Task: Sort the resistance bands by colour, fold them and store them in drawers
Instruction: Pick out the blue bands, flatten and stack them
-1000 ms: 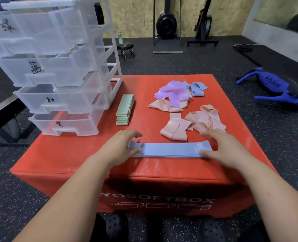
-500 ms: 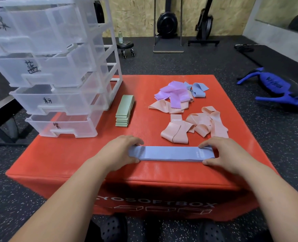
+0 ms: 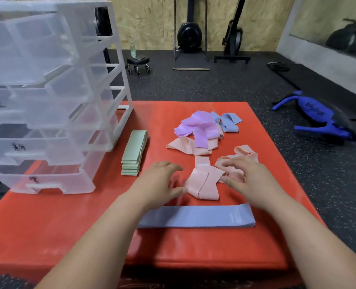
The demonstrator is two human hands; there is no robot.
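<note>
A flat blue band [image 3: 198,216] lies stretched out near the front of the red box [image 3: 47,226], partly under my wrists. Beyond it, my left hand [image 3: 159,182] and my right hand [image 3: 242,177] hover with spread, relaxed fingers on either side of a loose pink band [image 3: 203,183]; neither holds anything. More pink bands [image 3: 243,157] lie by my right hand. A purple pile [image 3: 200,127], another pink band [image 3: 185,146] and a loose blue band [image 3: 228,122] sit farther back. A stack of folded green bands [image 3: 133,155] lies beside the clear drawer unit [image 3: 47,113].
The four-drawer plastic unit stands on the box's left side, drawers labelled in black marker. The red box ends in a drop at front and right. A blue weight bag [image 3: 316,117] lies on the rubber floor to the right. Gym gear stands at the back wall.
Both hands let go of the flat blue band's ends and moved forward to either side of the pink band. The camera moved closer and tilted down.
</note>
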